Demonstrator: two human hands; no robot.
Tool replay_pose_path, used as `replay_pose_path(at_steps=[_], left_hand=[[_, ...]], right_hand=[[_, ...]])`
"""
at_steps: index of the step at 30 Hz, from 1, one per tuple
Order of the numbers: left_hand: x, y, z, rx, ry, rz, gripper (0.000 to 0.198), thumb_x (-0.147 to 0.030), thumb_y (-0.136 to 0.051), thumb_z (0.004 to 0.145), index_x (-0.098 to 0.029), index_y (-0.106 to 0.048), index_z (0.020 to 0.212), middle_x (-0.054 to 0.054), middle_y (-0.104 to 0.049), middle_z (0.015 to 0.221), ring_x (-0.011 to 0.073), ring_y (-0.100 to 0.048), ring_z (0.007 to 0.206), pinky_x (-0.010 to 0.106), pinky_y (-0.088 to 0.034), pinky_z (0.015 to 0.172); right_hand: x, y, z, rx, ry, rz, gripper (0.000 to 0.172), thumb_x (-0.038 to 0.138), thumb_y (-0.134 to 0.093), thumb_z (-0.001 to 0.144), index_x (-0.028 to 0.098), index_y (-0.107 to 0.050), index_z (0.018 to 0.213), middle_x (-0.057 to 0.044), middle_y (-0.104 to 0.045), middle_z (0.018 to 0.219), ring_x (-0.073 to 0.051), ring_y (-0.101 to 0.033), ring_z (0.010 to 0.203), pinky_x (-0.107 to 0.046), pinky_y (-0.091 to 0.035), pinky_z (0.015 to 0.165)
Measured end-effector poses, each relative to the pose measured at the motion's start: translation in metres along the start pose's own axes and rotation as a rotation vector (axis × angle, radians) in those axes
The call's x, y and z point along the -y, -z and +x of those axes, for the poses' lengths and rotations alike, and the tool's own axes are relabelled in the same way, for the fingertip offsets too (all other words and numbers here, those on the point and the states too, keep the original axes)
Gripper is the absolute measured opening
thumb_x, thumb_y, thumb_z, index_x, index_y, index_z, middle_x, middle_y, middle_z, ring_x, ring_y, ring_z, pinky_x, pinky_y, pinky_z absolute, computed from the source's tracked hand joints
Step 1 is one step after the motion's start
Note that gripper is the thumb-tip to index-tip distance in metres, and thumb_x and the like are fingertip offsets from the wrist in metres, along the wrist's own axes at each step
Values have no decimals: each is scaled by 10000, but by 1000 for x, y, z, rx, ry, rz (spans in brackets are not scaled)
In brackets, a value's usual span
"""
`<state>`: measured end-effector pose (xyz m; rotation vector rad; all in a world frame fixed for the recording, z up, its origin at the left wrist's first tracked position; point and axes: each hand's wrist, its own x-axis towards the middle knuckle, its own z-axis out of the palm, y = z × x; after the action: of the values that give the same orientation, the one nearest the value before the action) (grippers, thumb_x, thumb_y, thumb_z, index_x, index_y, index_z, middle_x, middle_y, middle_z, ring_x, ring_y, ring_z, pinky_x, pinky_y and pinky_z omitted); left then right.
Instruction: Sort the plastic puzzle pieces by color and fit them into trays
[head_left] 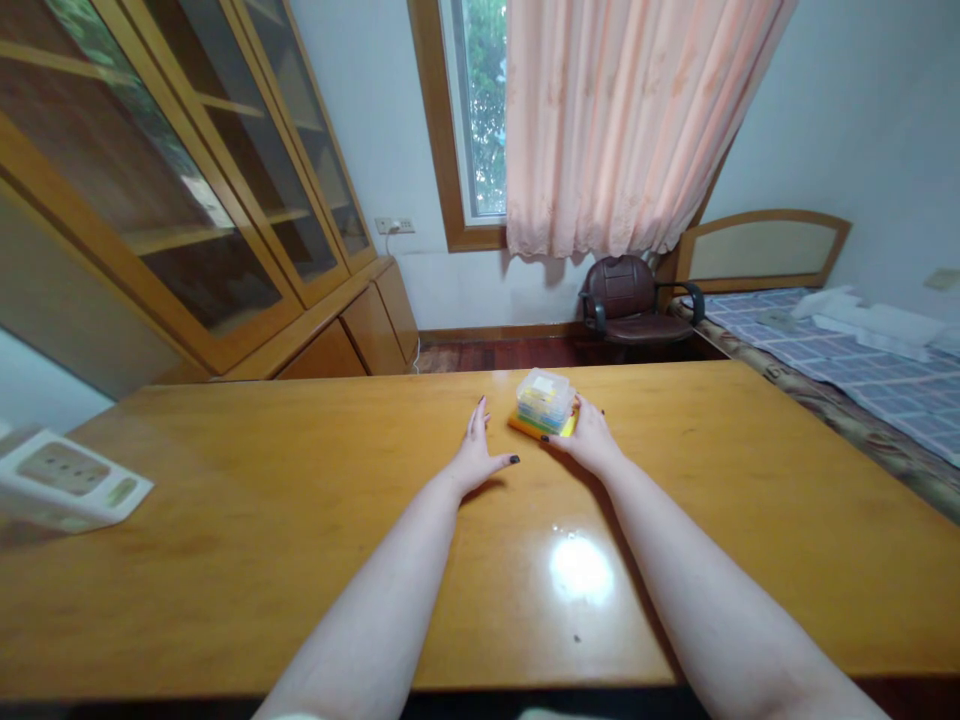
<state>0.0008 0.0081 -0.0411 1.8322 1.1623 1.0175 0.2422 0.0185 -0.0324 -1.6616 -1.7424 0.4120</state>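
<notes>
A small clear plastic box (543,396) with blue and yellow contents rests on a flat orange-yellow item (525,427), whose kind I cannot make out. My right hand (589,437) grips the box from its right side, thumb along the near edge and fingers at the far right corner. To the left of the box, my left hand (478,455) is open, with thumb and fingers spread. It holds nothing and stays apart from the box, just over the tabletop.
The glossy wooden table (300,520) spreads across the view. At its left edge stands a white box-shaped object (71,480). Beyond are a glass-door cabinet (225,150), a brown office chair (630,300), a pink curtain (615,120) and a bed (847,340).
</notes>
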Motion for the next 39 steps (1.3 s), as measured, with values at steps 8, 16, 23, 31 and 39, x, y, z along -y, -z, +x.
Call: replay_pose_path(at_steps=[8, 16, 23, 31, 39], left_hand=[[1, 1, 1, -5, 11, -28, 1102, -477, -714, 659, -208, 11, 1445, 226, -52, 1489, 354, -265, 1338, 546, -213, 1081], [2, 0, 0, 28, 8, 5, 1071, -500, -688, 677, -207, -2, 1446, 225, -54, 1489, 358, -260, 1340, 548, -206, 1080], [2, 0, 1, 34, 15, 24, 1073, -504, -684, 677, -190, -3, 1445, 234, -54, 1486, 358, -253, 1342, 543, -214, 1078], [2, 0, 1, 38, 5, 3, 1075, -502, -693, 672, -219, -5, 1447, 219, -56, 1491, 361, -245, 1347, 551, -201, 1082], [1, -1, 0, 41, 12, -12, 1076, -495, -704, 666, -216, -21, 1449, 217, -89, 1487, 353, -245, 1349, 546, -198, 1086]], right_hand=[[-12, 10, 5, -105, -210, -175, 1079, 557, -710, 535, 77, -239, 1379, -245, -403, 1340, -381, -389, 1229, -484, -283, 1017], [-32, 29, 9, -284, -495, -298, 1112, 569, -709, 536, 5, -234, 1370, -301, -436, 1280, -414, -421, 1186, -481, -305, 982], [-51, 44, 13, -409, -668, -319, 1142, 602, -711, 507, 22, -244, 1372, -290, -420, 1298, -411, -413, 1189, -484, -311, 984], [-58, 52, 11, -498, -759, -299, 1080, 590, -690, 545, 37, -244, 1360, -298, -377, 1322, -401, -364, 1228, -518, -248, 1024], [-61, 57, 13, -527, -814, -279, 1111, 572, -709, 531, -2, -253, 1366, -298, -356, 1341, -397, -347, 1238, -484, -232, 1058]])
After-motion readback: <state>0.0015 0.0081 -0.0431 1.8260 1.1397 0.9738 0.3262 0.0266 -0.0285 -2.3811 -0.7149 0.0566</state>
